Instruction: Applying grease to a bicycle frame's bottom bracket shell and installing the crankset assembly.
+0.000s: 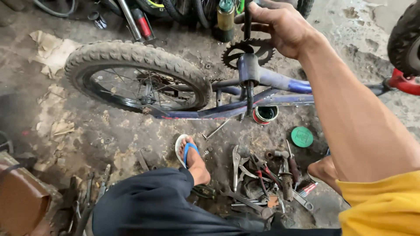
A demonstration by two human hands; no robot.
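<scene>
Toward one o'clock, the right hand [280,27] reaches out on a straight, extended arm, fingers wrapped tight around the upright crank arm [247,19] of a small blue bicycle [280,82] lying on its side. Its chainring [247,51] sits just below; the knobby rear wheel [136,76] lies at ten o'clock. Scattered hand tools [262,177] lie at six o'clock.

The floor [109,131] was rough, stained concrete, dark with grease and grit. Scraps of torn cardboard [52,50] lay at the far left, a brown box [22,201] at the near left. Far right, the concrete [363,26] was paler and cracked. Soft, even daylight fell across the ground, without sharp shadows.
</scene>
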